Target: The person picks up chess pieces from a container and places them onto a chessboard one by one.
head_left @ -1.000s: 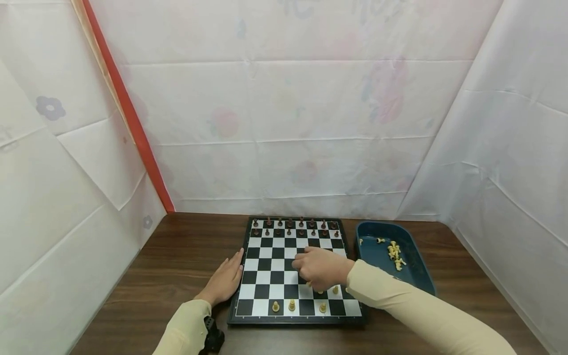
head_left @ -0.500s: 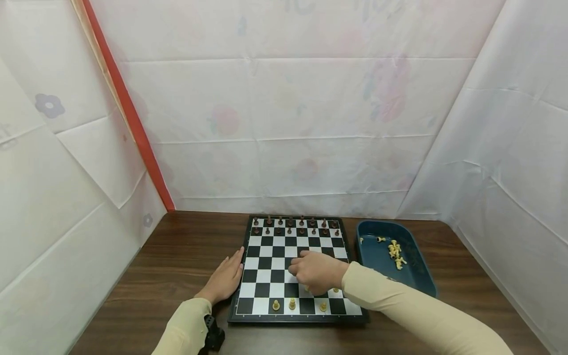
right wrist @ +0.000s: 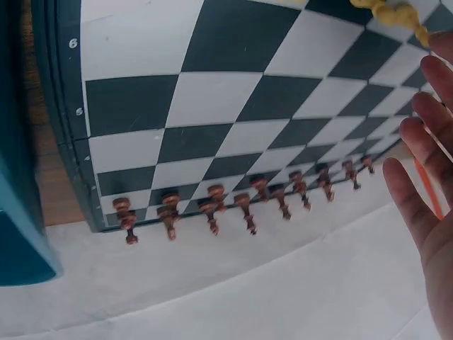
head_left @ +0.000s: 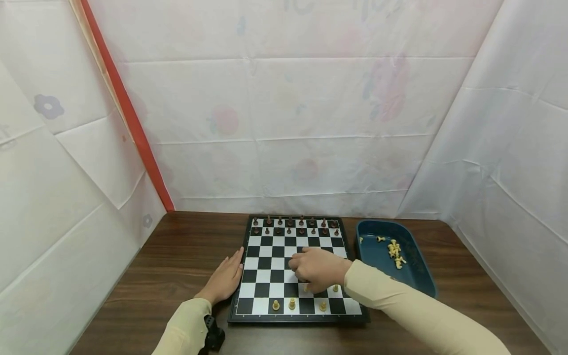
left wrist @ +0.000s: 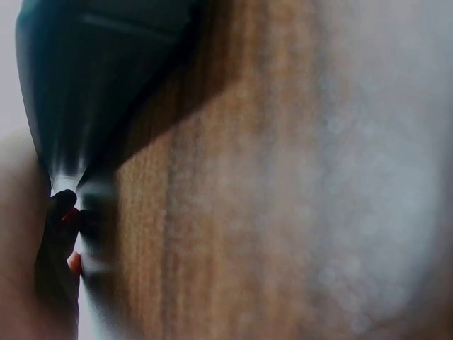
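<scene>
Over the 3 o'clock half of the black-and-white chequered chessboard (head_left: 265, 276), the right hand (head_left: 320, 268) reaches with curved fingers; its thumb tip appears to meet a pale yellow chess piece (right wrist: 398, 15), at 5 o'clock from the board's centre; whether that grip pinches the piece or only touches it, I cannot tell. A crooked release could leave it tilted or across a line, as the hand mostly hides it from the head camera; at 4 o'clock a pale yellow pawn-like piece (head_left: 336, 288) stands just beside the wrist, so a low sweep of the cream sleeve (head_left: 412, 301) could topple it; that sleeve overlaps the near side of the dark blue plastic tray (head_left: 418, 272), between 2 and 3 o'clock, and a snag might drag the tray along the brown wood-grain worktop (head_left: 155, 286) and scatter its heap of pale yellow pieces (head_left: 394, 250); at 9 o'clock the left hand (head_left: 224, 277) rests against the rim, fingers straight, grip holding nothing; too hard a push would slide the board and jolt the dark red-brown chess pieces (head_left: 290, 223) at 12 o'clock.
</scene>
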Tool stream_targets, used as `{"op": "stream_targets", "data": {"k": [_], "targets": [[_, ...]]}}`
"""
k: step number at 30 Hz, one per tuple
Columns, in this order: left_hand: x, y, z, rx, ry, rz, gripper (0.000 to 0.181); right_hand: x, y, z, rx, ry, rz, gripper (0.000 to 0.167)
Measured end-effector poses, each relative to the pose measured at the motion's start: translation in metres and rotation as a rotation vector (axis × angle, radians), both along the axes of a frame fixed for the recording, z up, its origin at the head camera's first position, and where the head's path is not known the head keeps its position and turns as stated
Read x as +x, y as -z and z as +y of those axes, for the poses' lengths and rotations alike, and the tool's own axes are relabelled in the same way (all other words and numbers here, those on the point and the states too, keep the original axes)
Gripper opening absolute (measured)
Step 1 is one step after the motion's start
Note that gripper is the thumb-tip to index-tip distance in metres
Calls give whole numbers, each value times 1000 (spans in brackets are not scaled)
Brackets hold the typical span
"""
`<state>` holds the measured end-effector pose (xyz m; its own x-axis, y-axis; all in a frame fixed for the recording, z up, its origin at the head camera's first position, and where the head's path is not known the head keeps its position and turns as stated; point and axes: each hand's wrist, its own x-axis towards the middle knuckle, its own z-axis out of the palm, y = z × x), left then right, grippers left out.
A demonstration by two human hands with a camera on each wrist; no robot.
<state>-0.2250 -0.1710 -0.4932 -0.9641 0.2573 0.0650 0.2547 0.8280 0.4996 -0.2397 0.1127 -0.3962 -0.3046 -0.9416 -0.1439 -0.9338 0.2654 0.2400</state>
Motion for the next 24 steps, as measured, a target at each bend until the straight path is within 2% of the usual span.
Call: {"op": "stream_targets", "data": {"k": [5,9,16,24], "targets": [[0,-1,0,2,2,0,52,-4,-7,13,-62,56,-41,6],[0,-1,-1,4,6,-1,52,-6,-10,28,-127,84,-34,3],[0,-1,0,1,3,-6,52,-7,-18,60,-224,142,-25,8],[-1,-1,-1,1,0,-6,51,-7,-23,98,-269,254,-16,12]]}}
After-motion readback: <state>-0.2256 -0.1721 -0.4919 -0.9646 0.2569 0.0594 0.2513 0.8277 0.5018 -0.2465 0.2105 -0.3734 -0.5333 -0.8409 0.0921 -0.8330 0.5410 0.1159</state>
